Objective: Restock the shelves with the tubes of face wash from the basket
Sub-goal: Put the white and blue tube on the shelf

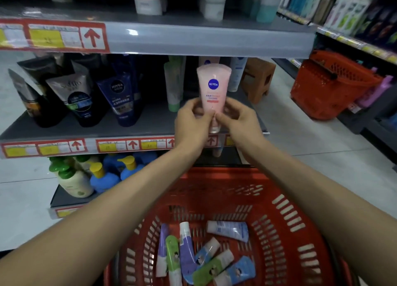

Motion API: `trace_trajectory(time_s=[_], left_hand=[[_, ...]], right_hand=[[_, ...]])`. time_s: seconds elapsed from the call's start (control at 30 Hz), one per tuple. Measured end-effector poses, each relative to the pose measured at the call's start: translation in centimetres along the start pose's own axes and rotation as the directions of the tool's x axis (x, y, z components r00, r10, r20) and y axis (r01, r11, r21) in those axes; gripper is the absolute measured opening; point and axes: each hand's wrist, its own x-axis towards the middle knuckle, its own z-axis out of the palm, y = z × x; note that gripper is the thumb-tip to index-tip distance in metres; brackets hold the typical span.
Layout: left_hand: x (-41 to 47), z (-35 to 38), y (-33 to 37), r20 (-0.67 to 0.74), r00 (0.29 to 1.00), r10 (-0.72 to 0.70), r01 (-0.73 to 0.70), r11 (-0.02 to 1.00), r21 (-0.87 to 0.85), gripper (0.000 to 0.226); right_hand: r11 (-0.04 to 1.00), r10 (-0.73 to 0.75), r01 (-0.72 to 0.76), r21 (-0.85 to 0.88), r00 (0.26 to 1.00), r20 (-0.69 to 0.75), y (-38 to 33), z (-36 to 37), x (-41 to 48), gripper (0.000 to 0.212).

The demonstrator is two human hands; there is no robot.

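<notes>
Holding pink tube [213, 85] upright, clear cap down and crimped end up, over the right part of middle shelf [150, 122]. Pinching its lower part from the left with left hand [191, 124], thumb on the front face, fingers curled round the back. Pinching the same spot from the right with right hand [238, 120], thumb also on the front, both thumb tips nearly meeting below the round blue logo. Keeping the cap level with the shelf's near edge (touching the board or just above it, cannot tell). Reaching both bare forearms across red basket [290, 232] at near centre. Noting loose tubes [189, 255] lying flat and overlapping on the basket floor: purple-white, green-white, blue-white. Noting white-blue tube [228, 229] lying apart from them toward the far side. Noting on the same shelf, just left of the held one, standing green-white tube [173, 85]. Farther left, noting dark tubes [120, 96] in a leaning row, caps down. Seeing another pale tube right behind the pink one, mostly hidden. Noting red-yellow price labels [86, 146] along the shelf front and pump bottles [73, 180] on the shelf below, left. Noting second basket [328, 85] far right by other shelving, with brown stool [257, 79] just left of it. Skipping top shelf goods, too blurred to read.
</notes>
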Motion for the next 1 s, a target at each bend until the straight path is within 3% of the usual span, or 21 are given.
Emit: trace_trajectory(time_s=[0.13, 0.33, 0.43, 1.0], left_hand=[[3.2, 1.4, -1.1, -0.062, 0.998, 0.027, -0.026, 0.999, 0.024, 0.021], [6.9, 2.4, -2.5, -0.154, 0.988, -0.005, 0.010, 0.999, 0.035, 0.025], [8.0, 2.9, -2.8, -0.181, 0.984, -0.003, 0.002, 1.000, -0.006, 0.023], [8.0, 0.9, -2.7, -0.015, 0.993, -0.118, 0.119, 0.974, 0.193, 0.042]], right_hand=[[0.998, 0.061, -0.060, 0.026, 0.998, -0.035, 1.4, 0.7, 3.9, 0.032], [0.990, -0.015, -0.001, -0.143, 0.994, -0.110, 3.2, 2.1, 7.9, 0.030], [0.989, -0.019, 0.000, -0.147, 0.991, -0.129, 3.6, 2.8, 9.1, 0.031], [0.973, 0.026, -0.043, -0.226, 0.997, -0.078, 3.7, 3.1, 6.7, 0.052]])
